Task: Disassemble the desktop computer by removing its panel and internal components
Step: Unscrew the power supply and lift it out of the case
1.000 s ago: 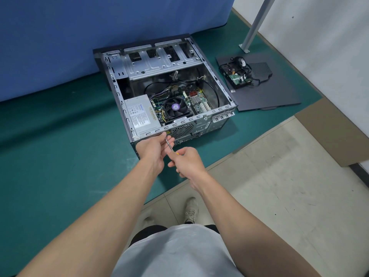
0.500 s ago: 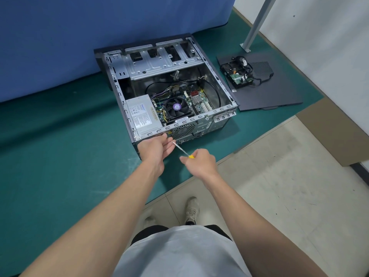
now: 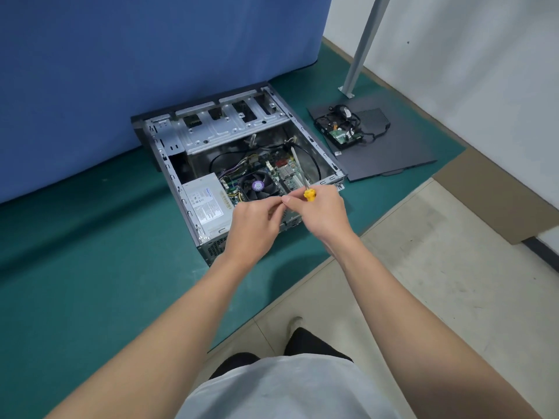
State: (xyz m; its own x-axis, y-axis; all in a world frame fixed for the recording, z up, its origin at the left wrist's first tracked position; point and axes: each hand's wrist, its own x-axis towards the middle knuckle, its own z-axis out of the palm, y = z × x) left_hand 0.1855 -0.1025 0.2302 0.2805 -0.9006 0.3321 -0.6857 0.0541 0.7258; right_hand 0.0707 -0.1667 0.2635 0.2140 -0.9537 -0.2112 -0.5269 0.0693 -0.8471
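Right hand [image 3: 325, 217] clenched round screwdriver [image 3: 309, 195]: stubby yellow handle, thin steel shaft angled away over case. Left hand [image 3: 252, 226] just beside it, thumb and forefinger tips pinched against right thumb; whether they hold anything, cannot tell. Both above near rim of desktop computer case [image 3: 169, 164], open, lying on side on green mat [image 3: 75, 252]. Inside: boxy silver power supply [image 3: 207, 204] at left, round black CPU fan [image 3: 257, 185] with purple sticker, perforated steel drive cage [image 3: 230, 125] at far end. Right of case: flat dark side panel [image 3: 393, 152] carrying hard drive [image 3: 340, 133] and tangled cables.
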